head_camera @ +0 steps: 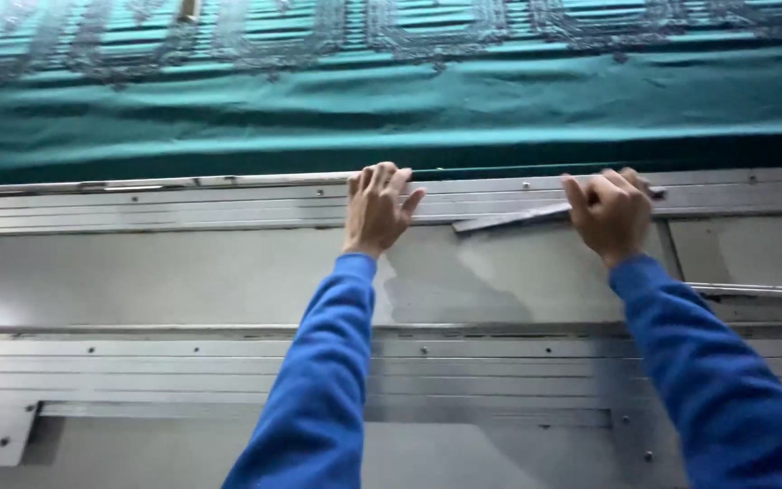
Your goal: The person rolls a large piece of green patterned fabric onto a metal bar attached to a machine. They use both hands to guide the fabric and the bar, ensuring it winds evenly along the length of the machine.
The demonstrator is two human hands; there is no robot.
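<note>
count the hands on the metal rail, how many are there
2. The left hand rests on the metal rail near the middle, at the teal fabric's edge. The right hand is further right, on a loose metal strip. No others show.

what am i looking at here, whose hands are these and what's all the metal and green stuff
This is one picture from a camera worn on a person's head, looking down along their own arms in blue sleeves. The left hand rests on the top edge of a long metal frame, its fingers curled over the rail where it meets the cloth. The right hand is further along the same rail, closed on one end of a loose flat metal strip that lies at a slant on the frame. Beyond the rail stretches teal cloth, with rows of grey stitched patterns at the far edge. Below the hands are more grey metal panels and screwed rails; it looks like a big fabric-working machine, perhaps for embroidery.
</note>
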